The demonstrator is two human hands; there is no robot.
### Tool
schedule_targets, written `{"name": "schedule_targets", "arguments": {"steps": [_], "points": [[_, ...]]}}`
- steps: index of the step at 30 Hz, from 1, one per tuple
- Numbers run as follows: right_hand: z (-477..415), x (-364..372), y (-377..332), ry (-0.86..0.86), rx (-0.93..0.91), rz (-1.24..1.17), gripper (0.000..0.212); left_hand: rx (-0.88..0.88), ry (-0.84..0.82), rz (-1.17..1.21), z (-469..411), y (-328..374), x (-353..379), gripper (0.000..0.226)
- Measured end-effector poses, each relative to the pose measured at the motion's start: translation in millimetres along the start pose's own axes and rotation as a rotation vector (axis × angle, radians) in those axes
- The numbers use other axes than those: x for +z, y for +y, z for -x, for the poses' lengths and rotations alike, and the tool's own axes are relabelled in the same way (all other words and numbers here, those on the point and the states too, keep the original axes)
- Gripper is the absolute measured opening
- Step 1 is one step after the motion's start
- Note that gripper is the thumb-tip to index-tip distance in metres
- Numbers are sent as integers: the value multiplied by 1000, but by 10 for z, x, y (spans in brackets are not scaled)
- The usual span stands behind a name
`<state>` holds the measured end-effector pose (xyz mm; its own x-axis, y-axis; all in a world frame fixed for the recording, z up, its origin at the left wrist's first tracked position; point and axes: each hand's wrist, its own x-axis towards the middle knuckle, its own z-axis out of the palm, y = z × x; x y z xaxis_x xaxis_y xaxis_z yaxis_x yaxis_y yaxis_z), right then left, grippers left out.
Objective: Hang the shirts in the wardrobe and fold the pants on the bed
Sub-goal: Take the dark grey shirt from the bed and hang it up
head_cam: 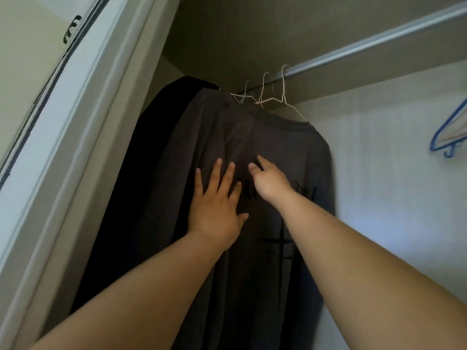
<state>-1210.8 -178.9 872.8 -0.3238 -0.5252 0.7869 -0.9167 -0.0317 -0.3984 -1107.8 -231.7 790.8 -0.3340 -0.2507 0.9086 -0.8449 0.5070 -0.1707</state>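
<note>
While the grey shirt (285, 147) hangs from a white hanger (295, 110) on the rail (379, 41) at twelve o'clock, the left hand (217, 210) presses it with fingers spread wide; the right hand (271, 184) touches it, fingers curled, grip unclear.

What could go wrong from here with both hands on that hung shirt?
1. The left hand presses flat on the grey shirt; a hard push could slip it off the thin wire hanger.
2. The hooks crowd together on the rod; shifting one may unhook or tangle another.
</note>
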Motion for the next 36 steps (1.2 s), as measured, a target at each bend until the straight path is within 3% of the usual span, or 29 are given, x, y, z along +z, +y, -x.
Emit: {"name": "schedule_targets", "arguments": {"steps": [6, 14, 21, 25, 31, 36], "points": [[728, 220, 470, -110, 138, 141, 52, 13, -66, 21, 605, -30, 63, 66], [1943, 470, 847, -171, 57, 315, 56, 59, -164, 85, 1618, 27, 111, 63], [3271, 901, 1133, -252, 107, 231, 58, 85, -290, 138, 2999, 154, 248, 64], [3997, 1130, 1214, -313, 122, 210, 57, 32, -445, 133, 3782, 123, 219, 65], [5022, 1448, 1106, -381, 155, 185, 60, -5, -567, 139, 4714, 44, -117, 65], [5743, 1518, 810, -484, 44, 85, 59, 176, -599, 44, 5438, -112, -505, 61]]}}
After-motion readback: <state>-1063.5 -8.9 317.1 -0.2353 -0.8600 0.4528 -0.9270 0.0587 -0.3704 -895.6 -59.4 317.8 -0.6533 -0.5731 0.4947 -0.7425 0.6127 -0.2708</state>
